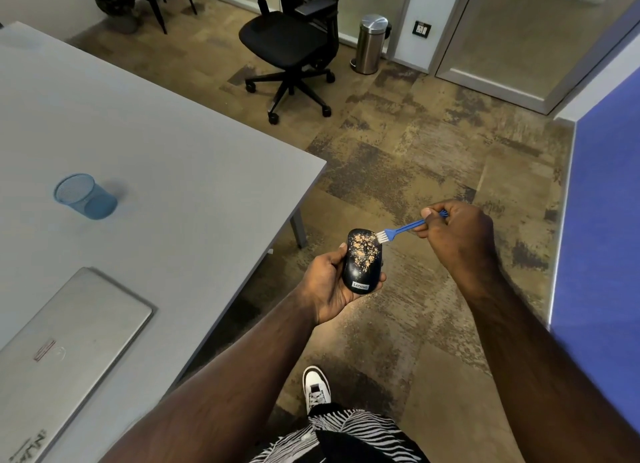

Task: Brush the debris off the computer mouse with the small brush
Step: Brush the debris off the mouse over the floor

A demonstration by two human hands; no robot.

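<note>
The black Lenovo mouse [362, 261] lies cradled in the left hand [332, 282], fingers curled round its sides, held out over the carpet just off the grey table's [166, 144] corner. Tan debris [363, 251] covers its upper half. The right hand [457, 234] pinches the handle end of the small blue brush [401, 228], whose white bristles touch the mouse's top right edge. Brushing looks barely begun; next, I judge, come short sweeps across the crumbs, away from the palm, with the mouse tilted so they fall.
</note>
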